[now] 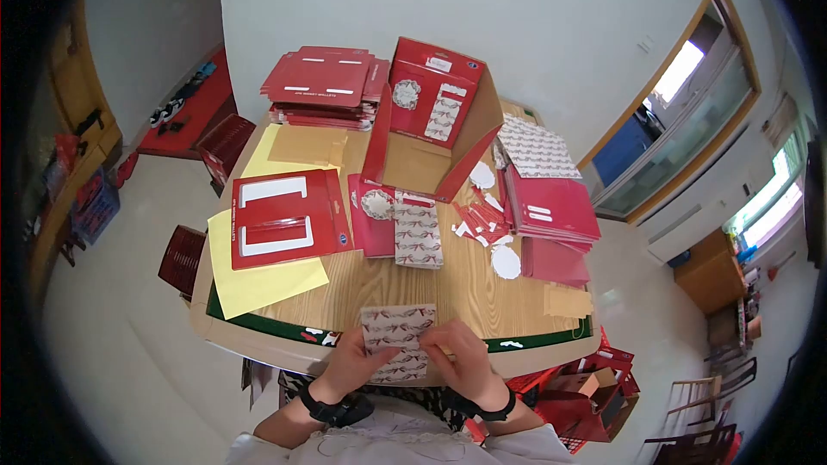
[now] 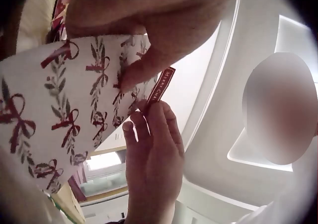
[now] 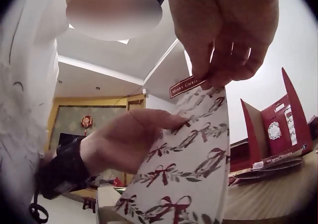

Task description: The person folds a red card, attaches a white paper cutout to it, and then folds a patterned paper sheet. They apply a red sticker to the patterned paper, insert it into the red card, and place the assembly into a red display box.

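At the lower centre, over the desk [image 1: 469,291] edge, the left grip [image 1: 349,368] pinches the bow-print sheet [image 1: 396,327] steady while the right grip [image 1: 461,360] pinches the red label [image 3: 188,86] at its edge, apparently keeping them aligned.

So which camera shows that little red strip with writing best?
The right wrist view: the red strip stands clear against the pale ceiling, white lettering partly readable, pinched by the right hand above the patterned sheet. The left wrist view shows it slanted and half covered by fingers. In the head view I cannot make it out.
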`<state>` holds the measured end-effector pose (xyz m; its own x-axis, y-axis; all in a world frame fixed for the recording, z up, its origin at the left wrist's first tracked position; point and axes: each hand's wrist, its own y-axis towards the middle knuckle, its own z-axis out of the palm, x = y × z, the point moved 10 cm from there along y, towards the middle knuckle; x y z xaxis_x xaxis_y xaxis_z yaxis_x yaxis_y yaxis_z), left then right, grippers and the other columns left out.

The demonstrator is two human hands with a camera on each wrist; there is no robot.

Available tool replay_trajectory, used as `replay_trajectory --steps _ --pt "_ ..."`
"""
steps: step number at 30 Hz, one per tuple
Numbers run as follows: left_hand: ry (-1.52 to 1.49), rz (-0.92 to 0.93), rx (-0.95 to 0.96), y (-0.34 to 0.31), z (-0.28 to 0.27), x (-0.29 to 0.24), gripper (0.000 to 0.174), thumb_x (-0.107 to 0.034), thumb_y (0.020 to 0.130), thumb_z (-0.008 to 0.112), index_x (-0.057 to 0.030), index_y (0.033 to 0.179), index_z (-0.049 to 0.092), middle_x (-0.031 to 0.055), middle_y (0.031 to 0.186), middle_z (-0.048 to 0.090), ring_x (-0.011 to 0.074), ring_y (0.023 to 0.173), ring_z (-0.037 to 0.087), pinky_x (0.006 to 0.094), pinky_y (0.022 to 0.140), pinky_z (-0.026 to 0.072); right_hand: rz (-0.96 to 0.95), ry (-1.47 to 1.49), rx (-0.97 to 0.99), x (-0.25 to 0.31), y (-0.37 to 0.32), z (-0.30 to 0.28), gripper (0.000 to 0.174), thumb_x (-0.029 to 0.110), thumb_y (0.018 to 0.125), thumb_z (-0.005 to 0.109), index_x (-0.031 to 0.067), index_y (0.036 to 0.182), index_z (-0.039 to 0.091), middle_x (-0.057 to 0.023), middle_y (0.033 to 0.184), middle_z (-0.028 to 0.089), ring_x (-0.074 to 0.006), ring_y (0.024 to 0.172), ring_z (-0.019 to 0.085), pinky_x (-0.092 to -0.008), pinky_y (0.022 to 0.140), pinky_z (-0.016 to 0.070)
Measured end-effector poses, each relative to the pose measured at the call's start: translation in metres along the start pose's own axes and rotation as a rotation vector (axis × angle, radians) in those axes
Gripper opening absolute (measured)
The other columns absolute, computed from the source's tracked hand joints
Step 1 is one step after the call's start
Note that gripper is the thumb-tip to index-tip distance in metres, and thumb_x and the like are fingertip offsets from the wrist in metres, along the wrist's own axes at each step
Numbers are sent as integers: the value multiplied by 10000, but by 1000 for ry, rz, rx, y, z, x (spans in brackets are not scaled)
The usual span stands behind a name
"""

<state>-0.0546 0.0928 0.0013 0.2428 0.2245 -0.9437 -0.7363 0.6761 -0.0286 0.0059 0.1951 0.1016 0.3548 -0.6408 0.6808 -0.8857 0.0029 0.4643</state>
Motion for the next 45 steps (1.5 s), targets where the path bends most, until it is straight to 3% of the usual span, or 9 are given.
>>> replay_trajectory --steps 3,16,19,30,34,36,39,45 --pt "228 39 31 -2 3 -12 281 -24 796 617 16 1068 560 79 1010 635 140 911 583 278 814 457 -74 -53 18 7 -1 0 206 -17 737 619 41 918 539 -104 849 587 -289 747 550 -354 638 428" --pt "235 40 132 -3 18 -8 299 -62 817 596 12 1104 557 90 1025 631 131 919 566 273 818 441 -8 -25 -2 6 1 -5 189 13 728 649 41 893 562 -101 786 567 -280 705 533 -346 617 409" --pt "268 73 124 -2 18 -8 297 -57 815 594 15 1101 559 99 1016 633 133 909 567 273 814 442 -22 -50 -13 9 4 -7 190 -60 700 664 15 854 582 -99 753 570 -241 679 551 -292 581 428" --pt "321 90 130 -4 20 -12 288 -52 816 584 30 1090 555 112 992 635 139 875 572 277 775 458 -6 -36 -5 7 3 -6 182 -60 713 656 7 863 579 -110 765 570 -241 671 563 -289 581 446" --pt "328 72 165 -4 18 -4 320 -46 829 587 14 1138 528 85 1052 615 124 931 555 276 820 449 12 -27 4 5 3 -5 175 -59 722 649 6 867 577 -117 774 575 -247 671 571 -291 584 453" --pt "330 83 169 -4 20 -8 319 -49 831 586 15 1138 528 86 1052 615 125 930 554 277 818 449 24 -3 14 3 2 -3 181 -18 741 639 19 900 561 -121 788 564 -275 692 551 -325 592 437" --pt "298 101 113 -3 19 -15 279 -52 817 593 38 1079 559 114 965 641 117 841 557 275 747 466 23 10 18 2 1 -1 184 -4 756 627 22 921 549 -128 800 558 -288 701 545 -338 592 434" --pt "319 108 94 -4 17 -14 269 -55 823 591 45 1070 559 118 949 643 112 818 558 273 728 470 45 6 14 4 2 -2 167 -37 757 625 3 904 558 -132 801 576 -265 696 585 -302 595 465"
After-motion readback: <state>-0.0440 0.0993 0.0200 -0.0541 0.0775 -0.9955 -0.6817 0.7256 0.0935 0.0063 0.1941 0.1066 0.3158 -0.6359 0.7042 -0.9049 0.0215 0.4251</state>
